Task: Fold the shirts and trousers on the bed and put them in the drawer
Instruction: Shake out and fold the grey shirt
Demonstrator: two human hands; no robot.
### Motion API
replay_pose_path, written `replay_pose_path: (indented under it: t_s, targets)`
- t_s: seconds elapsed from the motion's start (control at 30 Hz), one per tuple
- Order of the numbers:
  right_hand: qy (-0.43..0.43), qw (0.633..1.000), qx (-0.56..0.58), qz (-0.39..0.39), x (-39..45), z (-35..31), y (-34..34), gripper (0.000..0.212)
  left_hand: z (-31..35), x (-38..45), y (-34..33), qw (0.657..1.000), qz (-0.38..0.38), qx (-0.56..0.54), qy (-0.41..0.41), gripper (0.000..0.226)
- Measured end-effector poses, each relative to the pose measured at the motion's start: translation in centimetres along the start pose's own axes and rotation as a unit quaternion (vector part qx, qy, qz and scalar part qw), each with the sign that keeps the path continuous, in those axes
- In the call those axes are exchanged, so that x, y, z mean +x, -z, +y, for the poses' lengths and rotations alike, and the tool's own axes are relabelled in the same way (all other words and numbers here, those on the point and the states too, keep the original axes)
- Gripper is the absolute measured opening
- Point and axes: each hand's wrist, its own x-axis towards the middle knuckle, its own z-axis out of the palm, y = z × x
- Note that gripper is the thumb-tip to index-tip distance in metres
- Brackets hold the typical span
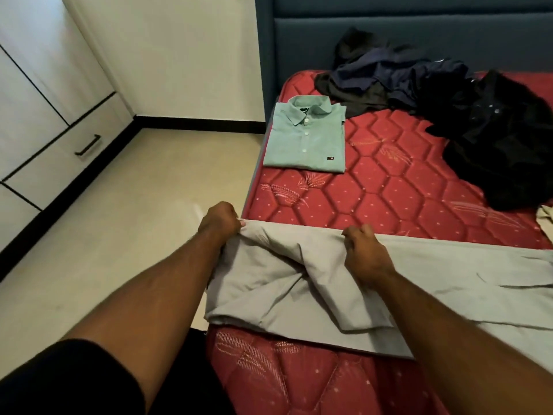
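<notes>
Bed (374, 187): red quilted mattress. Grey trousers (299, 295): lay across its near edge, partly folded. Dark clothes pile (449, 94): by the headboard. Green shirt (306, 136): folded, at the left edge. Left hand (220, 220), right hand (363, 250): each grip curled tight on the trousers' far edge.

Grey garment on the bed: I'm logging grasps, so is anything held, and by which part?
Yes. Both hands grip the grey garment along its far edge: left hand at the corner, right hand further along.
</notes>
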Motion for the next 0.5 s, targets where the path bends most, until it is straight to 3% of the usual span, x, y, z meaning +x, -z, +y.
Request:
replay_pose_path:
  t_s: [0.07, 0.13, 0.17, 0.23, 0.33, 0.5]
  targets:
    - [-0.007, 1.0, -0.003, 0.02, 0.1, -0.1, -0.4, 0.012, -0.5, -0.3, -0.6, 0.996, 0.057, -0.047, -0.045, 0.025]
    - [-0.004, 1.0, 0.003, 0.022, 0.4, -0.3, -0.3, 0.01, 0.1, -1.4, -0.6, 0.974, 0.119, -0.113, -0.159, 0.021]
    - [-0.002, 1.0, 0.004, 0.019, 0.6, -0.4, -0.2, 0.01, 0.5, -1.8, -0.5, 0.96, 0.1, -0.172, -0.199, 0.022]
    - [0.002, 1.0, -0.01, 0.018, 0.8, -0.5, 0.0, 0.01, 0.8, -2.2, -0.4, 0.955, -0.007, -0.224, -0.197, 0.032]
    - [0.001, 0.997, -0.05, 0.06, 0.7, -1.0, 0.1, 0.011, 0.2, -1.4, -0.1, 0.979, -0.099, -0.049, -0.173, 0.029]
    - [0.026, 0.99, -0.006, 0.136, 0.6, -1.5, 0.5, 0.025, 2.7, -0.7, 1.9, 0.976, -0.06, -0.028, -0.208, 0.028]
